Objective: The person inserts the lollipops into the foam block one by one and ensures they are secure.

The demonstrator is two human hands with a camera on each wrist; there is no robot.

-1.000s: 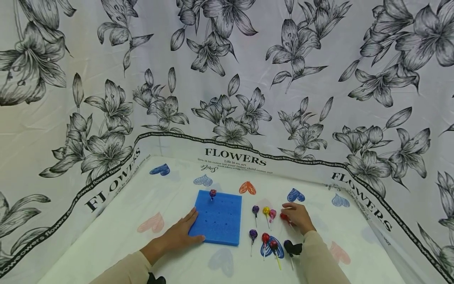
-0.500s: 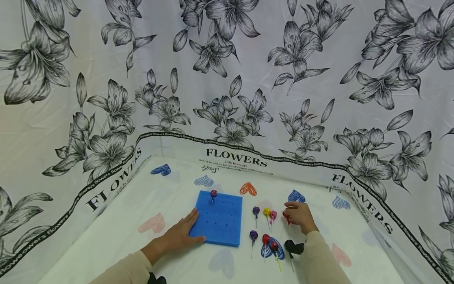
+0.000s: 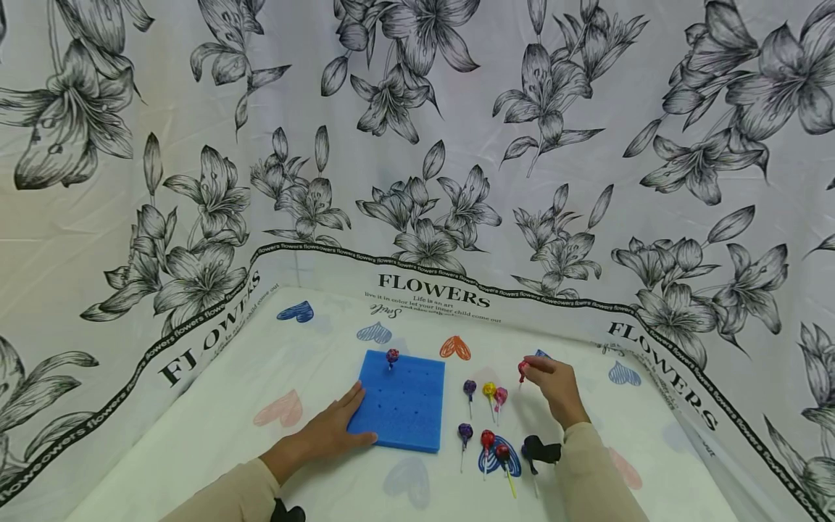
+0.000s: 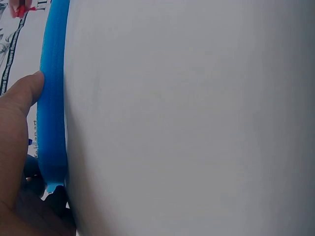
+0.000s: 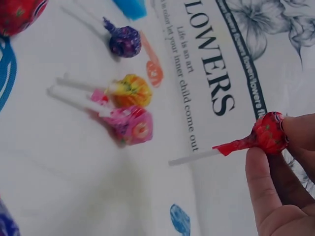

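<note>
My right hand (image 3: 557, 387) pinches a red-wrapped lollipop (image 5: 269, 133) by its round head, and its white stick points away from the fingers. In the head view it is raised beyond the other lollipops. With fingers and thumb stretched out, my left hand (image 3: 333, 429) rests against the lower left corner of a blue foam block (image 3: 404, 428). The left wrist view shows the thumb touching the block's side. Rows of small holes mark the block's top. One dark red lollipop (image 3: 392, 356) stands upright near its far edge.
Right of the block lie purple (image 3: 470, 388), yellow (image 3: 489, 389) and pink (image 3: 500, 395) lollipops. Nearer are another purple one (image 3: 465, 432), two red ones (image 3: 488, 438) and a black-wrapped one (image 3: 540, 451). A flower-print curtain (image 3: 430, 109) hangs behind the white cloth.
My right hand has lifted the red lollipop from the cloth, moving up and away from the row. The left hand and the foam block have stayed put.
</note>
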